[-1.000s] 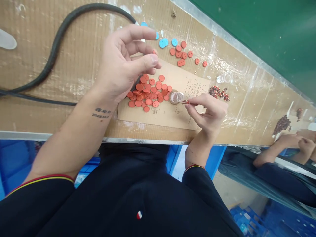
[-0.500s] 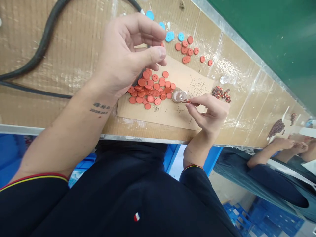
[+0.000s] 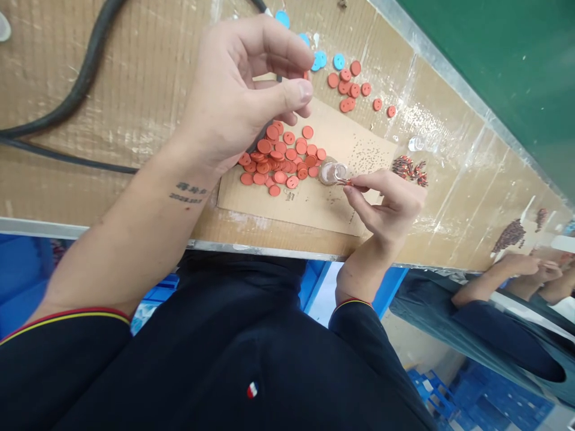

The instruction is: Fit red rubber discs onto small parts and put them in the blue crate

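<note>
My left hand (image 3: 265,78) is raised over the board, its thumb and fingertips closed on a small red disc (image 3: 306,75), of which only an edge shows. Between thumb and forefinger, my right hand (image 3: 389,200) pinches a small red-and-dark part with thin wire leads (image 3: 345,181). Those leads reach to the rim of a small clear pot (image 3: 327,172); whether they dip inside I cannot tell. Left of the pot, a heap of red discs (image 3: 281,157), some with two holes, lies on a cardboard sheet (image 3: 287,212). Tiny dark bits (image 3: 369,154) are scattered right of the pot.
Blue discs (image 3: 338,61) and more red discs (image 3: 350,90) lie farther back. A pile of small wired parts (image 3: 408,169) sits beyond my right hand, near a clear lid-like piece (image 3: 415,143). A black cable (image 3: 85,78) curves at left. Another person's hands (image 3: 534,266) work at far right.
The view has shifted slightly, so the bench things appear a little farther right. Both hands keep their pinches, and the wire leads stay at the pot's rim.
</note>
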Demonstrator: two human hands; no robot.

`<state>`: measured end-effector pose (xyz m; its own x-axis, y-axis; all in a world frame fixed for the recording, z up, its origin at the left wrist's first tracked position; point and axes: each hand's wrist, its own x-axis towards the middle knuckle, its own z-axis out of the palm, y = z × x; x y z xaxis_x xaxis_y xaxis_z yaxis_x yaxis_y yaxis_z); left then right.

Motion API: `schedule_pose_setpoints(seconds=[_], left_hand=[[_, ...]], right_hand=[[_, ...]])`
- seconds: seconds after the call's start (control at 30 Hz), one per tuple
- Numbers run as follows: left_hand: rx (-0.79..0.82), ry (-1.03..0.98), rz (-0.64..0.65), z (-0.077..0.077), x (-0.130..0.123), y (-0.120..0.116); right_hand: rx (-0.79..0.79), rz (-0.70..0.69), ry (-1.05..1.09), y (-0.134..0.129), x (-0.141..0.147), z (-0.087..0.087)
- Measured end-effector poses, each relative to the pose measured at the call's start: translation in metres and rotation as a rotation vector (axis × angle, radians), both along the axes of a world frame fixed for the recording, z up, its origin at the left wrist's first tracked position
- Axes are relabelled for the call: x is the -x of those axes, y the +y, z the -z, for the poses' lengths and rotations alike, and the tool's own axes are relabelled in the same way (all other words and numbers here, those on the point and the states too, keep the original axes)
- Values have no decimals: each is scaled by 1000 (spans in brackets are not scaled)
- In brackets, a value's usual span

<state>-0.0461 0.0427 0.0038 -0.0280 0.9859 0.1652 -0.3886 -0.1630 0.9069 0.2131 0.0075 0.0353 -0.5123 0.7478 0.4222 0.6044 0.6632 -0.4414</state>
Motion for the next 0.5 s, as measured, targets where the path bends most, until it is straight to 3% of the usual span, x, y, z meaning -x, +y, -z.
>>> schedule_pose_setpoints(seconds=[0.5], left_hand=[[11, 39, 20, -2, 2, -1]], right_hand=[[10, 41, -17, -1, 1, 0]])
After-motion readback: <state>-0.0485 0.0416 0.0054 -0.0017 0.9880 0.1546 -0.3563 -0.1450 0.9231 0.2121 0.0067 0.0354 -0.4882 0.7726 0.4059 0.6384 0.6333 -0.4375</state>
